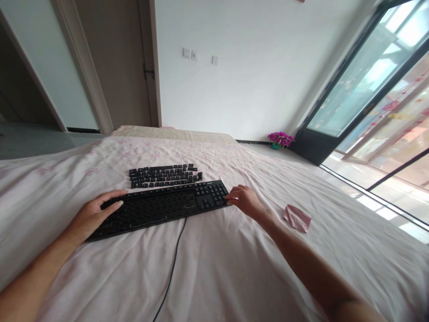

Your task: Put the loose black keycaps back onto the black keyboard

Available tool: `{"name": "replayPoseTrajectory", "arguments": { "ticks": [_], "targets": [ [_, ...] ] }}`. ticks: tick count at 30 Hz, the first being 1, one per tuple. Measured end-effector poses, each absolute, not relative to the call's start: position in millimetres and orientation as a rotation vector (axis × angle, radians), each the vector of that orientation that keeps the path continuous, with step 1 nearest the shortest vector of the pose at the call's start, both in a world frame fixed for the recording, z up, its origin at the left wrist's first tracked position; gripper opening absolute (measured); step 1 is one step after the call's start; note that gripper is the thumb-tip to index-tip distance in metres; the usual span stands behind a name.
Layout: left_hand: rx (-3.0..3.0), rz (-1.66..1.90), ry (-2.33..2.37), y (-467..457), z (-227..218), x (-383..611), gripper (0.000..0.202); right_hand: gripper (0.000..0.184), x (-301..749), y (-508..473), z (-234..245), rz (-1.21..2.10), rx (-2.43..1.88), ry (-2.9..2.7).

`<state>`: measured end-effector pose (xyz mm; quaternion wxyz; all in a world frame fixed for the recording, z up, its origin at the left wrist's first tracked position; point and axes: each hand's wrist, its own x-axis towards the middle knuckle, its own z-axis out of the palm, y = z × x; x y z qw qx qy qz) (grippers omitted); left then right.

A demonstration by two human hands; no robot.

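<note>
A black keyboard (157, 209) lies slanted on the sheet, most of its main section bare of keycaps. The number pad at its right end still carries keys. My left hand (100, 208) grips the left end, thumb over the top and fingers along the far edge. At the opposite end, the bent fingers of my right hand (243, 199) close on the right edge beside the number pad; whether they also pinch a key is hidden. Loose black keycaps (164, 173) are laid out in rows just beyond the keyboard. Its black cable (174, 261) runs toward me.
A pale pink floral sheet (214, 268) with folds covers the bed. A small pink cloth (297, 218) lies right of my right forearm. Beyond the bed are a white wall, a brown door (114, 58), a pot of magenta flowers (280, 139) and a glass door (355, 85).
</note>
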<state>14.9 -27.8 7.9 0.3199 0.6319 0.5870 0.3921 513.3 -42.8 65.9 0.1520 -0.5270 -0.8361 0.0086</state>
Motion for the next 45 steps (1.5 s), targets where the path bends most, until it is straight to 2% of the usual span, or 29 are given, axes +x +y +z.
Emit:
{"name": "replayPoseTrajectory", "arguments": {
  "ticks": [6,12,24,39,45],
  "targets": [
    [1.635,1.003,1.568,-29.2,10.0,15.6,0.066,0.011,514.1,-40.4,61.9,0.098,-1.500,-2.359],
    [1.640,0.995,1.570,-31.6,15.4,19.1,0.063,0.013,512.5,-38.7,59.8,0.175,-1.474,-2.331],
    [1.605,1.021,1.597,-30.6,14.6,19.8,0.061,0.018,509.3,-47.5,65.4,0.011,-1.436,-2.438],
    [1.669,1.037,1.562,-29.0,12.3,18.2,0.062,0.017,507.6,-51.8,62.5,0.046,-1.546,-2.311],
    [1.699,1.012,1.580,-28.1,9.3,17.0,0.055,0.016,495.2,-59.5,67.5,0.034,-1.539,-2.256]
  ]
}}
